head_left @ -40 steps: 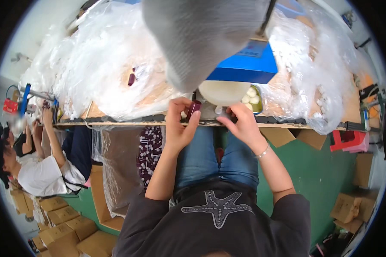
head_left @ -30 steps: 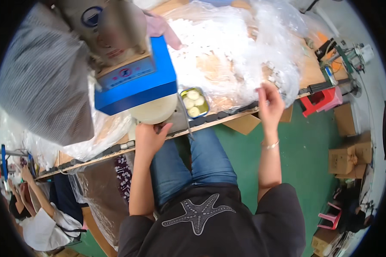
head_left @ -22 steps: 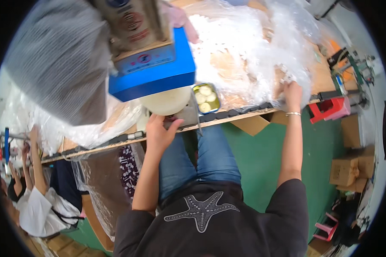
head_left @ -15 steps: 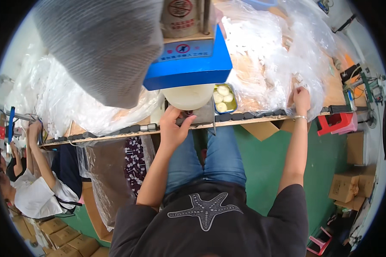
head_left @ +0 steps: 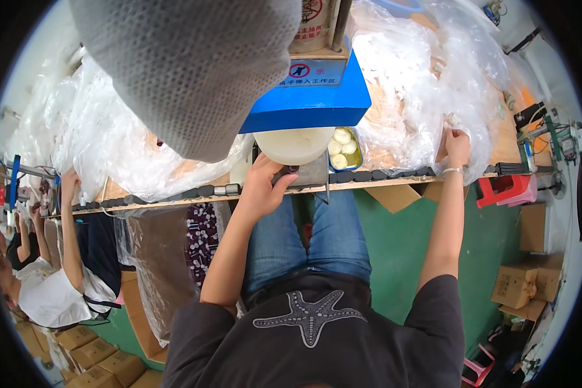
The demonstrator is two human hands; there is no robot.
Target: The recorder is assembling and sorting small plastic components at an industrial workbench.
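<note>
Left hand: your fingers curl loosely at the table edge, touching the metal plate under the cream round die | right hand: your fingers pinch clear plastic bags just above it | tray of white pieces: between both hands, right of the die.

clear plastic bags, crumpled, heaped on bench

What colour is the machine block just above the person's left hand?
Bright blue. The machine block shows best in the head view, right above the left hand.
</note>
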